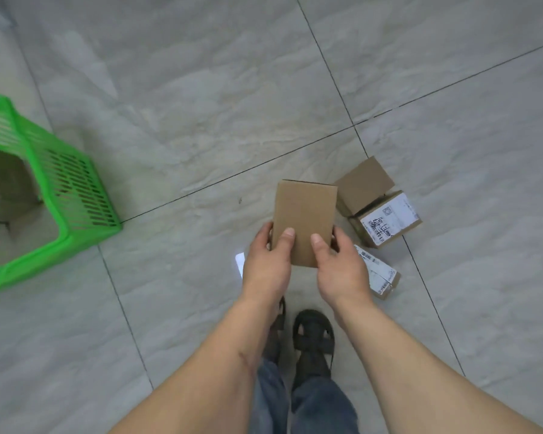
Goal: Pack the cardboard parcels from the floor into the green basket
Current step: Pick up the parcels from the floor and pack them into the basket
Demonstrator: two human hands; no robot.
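I hold a plain brown cardboard parcel [304, 214] above the floor with both hands. My left hand [267, 264] grips its lower left edge, thumb on top. My right hand [339, 264] grips its lower right edge the same way. On the floor to the right lie three more parcels: a plain brown one [364, 183], one with a white shipping label [389, 220], and a smaller labelled one [380, 274] partly hidden behind my right hand. The green plastic basket [72, 189] stands at the far left with cardboard parcels [7, 183] inside it.
Grey tiled floor [201, 104] spreads all around, with dark grout lines. My feet in dark sandals [314, 336] stand just below the held parcel. A small bright white patch [239, 261] shows on the floor beside my left hand.
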